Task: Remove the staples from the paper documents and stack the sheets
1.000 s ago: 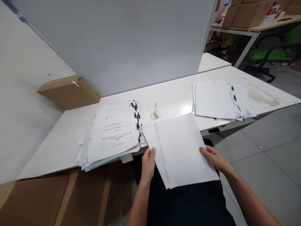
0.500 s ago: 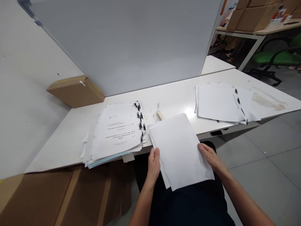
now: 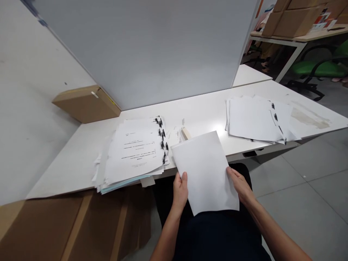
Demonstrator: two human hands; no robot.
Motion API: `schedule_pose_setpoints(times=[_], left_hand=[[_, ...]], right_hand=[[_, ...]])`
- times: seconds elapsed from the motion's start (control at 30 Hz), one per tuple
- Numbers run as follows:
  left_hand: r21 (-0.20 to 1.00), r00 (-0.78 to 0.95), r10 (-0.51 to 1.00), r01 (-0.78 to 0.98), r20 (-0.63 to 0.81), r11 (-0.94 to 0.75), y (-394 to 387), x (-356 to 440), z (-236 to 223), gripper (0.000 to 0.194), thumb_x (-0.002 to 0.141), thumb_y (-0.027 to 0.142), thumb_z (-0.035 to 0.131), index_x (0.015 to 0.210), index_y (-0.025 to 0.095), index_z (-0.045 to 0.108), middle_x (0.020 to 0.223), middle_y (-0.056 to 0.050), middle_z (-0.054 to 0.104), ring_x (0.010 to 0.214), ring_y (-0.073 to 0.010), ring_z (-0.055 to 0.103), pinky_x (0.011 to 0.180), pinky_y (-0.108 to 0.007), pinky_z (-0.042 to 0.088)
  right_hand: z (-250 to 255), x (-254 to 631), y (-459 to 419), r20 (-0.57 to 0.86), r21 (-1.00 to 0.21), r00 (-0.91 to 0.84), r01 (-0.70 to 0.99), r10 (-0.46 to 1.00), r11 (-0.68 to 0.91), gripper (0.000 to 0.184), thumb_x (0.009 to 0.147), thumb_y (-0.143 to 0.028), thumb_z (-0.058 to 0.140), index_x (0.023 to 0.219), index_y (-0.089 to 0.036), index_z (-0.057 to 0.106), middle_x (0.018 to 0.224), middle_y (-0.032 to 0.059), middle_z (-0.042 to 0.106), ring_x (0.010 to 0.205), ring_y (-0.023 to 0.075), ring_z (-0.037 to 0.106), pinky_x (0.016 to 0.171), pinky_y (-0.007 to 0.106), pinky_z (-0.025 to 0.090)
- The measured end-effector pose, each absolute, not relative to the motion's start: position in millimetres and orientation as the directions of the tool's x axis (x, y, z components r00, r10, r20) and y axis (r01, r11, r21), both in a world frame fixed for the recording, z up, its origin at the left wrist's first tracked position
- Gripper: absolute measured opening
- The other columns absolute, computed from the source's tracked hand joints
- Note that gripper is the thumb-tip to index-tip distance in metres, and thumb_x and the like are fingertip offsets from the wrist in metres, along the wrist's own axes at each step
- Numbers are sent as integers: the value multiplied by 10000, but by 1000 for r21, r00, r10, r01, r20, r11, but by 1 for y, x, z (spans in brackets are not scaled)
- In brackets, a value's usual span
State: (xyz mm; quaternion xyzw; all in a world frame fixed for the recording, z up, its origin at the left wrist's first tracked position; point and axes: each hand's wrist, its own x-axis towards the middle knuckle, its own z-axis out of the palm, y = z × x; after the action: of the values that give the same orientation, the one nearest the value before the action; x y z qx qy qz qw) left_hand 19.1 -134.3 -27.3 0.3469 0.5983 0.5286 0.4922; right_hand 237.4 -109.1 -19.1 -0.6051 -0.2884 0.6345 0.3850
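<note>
Blank white sheets of paper (image 3: pixel 208 172) tilt over my lap at the table's front edge, their edges lined up. My left hand (image 3: pixel 180 190) grips their left edge, thumb on top and fingers hidden beneath. On the right edge, my right hand (image 3: pixel 240 185) holds the same sheets, thumb above. To the left lies a thick stack of printed papers (image 3: pixel 136 145) with black smudges down its right side. Farther right is a smaller pile of mostly blank papers (image 3: pixel 252 119), also black-marked. A small cream-coloured bar (image 3: pixel 186 133) sits just behind the held sheets, partly covered.
The white table (image 3: pixel 201 112) backs onto a grey-white panel (image 3: pixel 152 54). A flat cardboard box (image 3: pixel 87 105) leans in the left corner, and large cardboard boxes (image 3: pixel 67 224) stand below the table. A green chair (image 3: pixel 318 67) is at the right, near another desk where a person is partly visible.
The sheets, offset from each other at the left before, now lie lined up. My hands have come slightly closer together, squeezing the paper into a gentle bow.
</note>
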Motion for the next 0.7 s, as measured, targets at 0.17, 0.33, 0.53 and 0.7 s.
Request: schedule_pose_setpoints(times=[0.17,0.33,0.53,0.7], left_hand=[[969,-340,912,-164,-232,185,-136,21,-28,424,804,495,517,1049,152,564,978,-88,668,871,-190,626,789,-314,482],[954,-351,900,-237,-258,181,-136,21,-25,418,795,499,530,1002,141,589,905,-77,682,809,-184,635,770,-317,490],[991,-427,902,79,-65,109,-137,15,-21,321,792,450,550,909,151,557,812,-51,622,732,-150,591,704,-291,485],[899,-508,803,431,312,-77,-131,3,9,498,735,385,647,1158,196,465,1095,-104,548,979,-192,555,871,-357,447]], right_hand=[[-15,241,-113,-509,-847,-62,-138,858,-513,338,751,-500,600,974,-250,647,837,37,702,707,234,649,609,335,511],[0,255,-104,-368,-930,-146,72,918,-361,307,709,-473,656,825,-191,620,755,19,658,669,190,602,599,291,483],[45,281,-81,-68,-868,-119,497,991,0,263,797,-453,554,818,-196,607,745,31,639,681,190,579,572,268,438],[118,292,-73,247,-518,-301,762,921,388,200,848,-391,499,883,-241,626,769,26,656,651,183,585,558,279,407]])
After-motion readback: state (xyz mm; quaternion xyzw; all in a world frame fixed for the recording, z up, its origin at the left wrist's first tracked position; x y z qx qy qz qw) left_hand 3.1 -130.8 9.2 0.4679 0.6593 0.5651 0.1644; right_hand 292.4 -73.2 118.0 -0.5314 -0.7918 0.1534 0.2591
